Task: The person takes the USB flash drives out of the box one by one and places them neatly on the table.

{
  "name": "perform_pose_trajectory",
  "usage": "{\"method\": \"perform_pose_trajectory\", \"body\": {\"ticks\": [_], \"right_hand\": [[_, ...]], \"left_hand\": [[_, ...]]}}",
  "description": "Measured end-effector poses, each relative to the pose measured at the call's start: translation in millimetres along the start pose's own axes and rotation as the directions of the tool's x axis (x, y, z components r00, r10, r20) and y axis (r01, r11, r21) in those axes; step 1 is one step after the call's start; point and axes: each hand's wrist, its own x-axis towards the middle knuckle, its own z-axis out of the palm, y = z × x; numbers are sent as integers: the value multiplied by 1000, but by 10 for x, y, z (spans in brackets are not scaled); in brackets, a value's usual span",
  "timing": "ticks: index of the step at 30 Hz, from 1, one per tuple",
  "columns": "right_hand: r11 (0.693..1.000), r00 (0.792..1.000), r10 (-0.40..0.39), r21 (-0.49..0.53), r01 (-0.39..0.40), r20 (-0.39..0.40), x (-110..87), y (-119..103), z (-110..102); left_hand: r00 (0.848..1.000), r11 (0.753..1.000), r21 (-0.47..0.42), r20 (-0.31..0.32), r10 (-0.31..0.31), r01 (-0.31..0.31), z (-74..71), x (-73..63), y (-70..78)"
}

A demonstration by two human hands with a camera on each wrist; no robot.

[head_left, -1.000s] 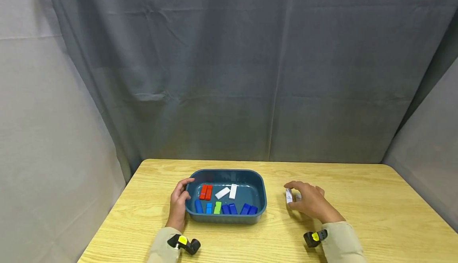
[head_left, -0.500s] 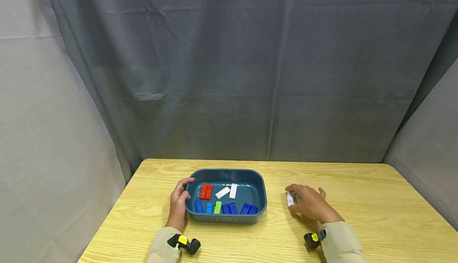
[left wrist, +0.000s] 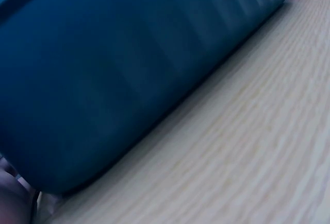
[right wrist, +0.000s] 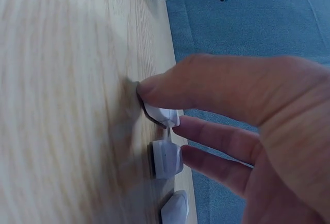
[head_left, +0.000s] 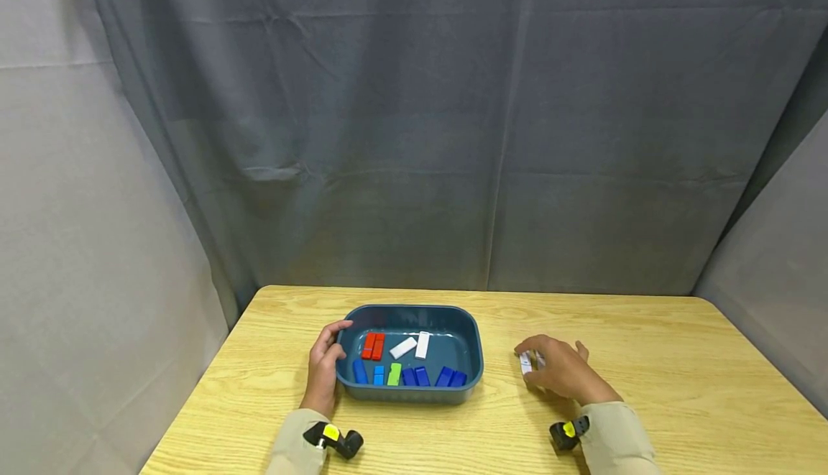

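Observation:
At the left end of a dark teal tray [head_left: 409, 394], my left hand [head_left: 321, 371] grips the rim, its thumb and a finger reaching over the edge. The tray's outer wall [left wrist: 134, 64] fills most of the left wrist view. To the right of the tray, my right hand [head_left: 559, 367] pinches a small white block [right wrist: 164, 115] that sits on the table. Its thumb [right wrist: 191, 82] lies along one end, with fingers on the far side. Two more white blocks stand in line behind it, a middle one [right wrist: 167, 159] and a last one [right wrist: 175, 208].
Inside the tray lie two red blocks [head_left: 373, 346], two white blocks [head_left: 412, 346], a green block [head_left: 394, 374] and several blue blocks [head_left: 420, 376]. Grey curtain [head_left: 401, 137] hangs behind the wooden table [head_left: 666, 381].
At the white block, my right hand has shifted slightly, and the block now lies turned and a little nearer me. My left hand stays at the tray.

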Motion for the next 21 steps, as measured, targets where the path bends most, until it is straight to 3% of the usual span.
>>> {"method": "perform_pose_trajectory", "body": {"ticks": [21], "right_hand": [[1000,1000,18,10,-18,20,8,19,1]], "left_hand": [[1000,1000,11,5,9,-9,-7,1,9]]}}
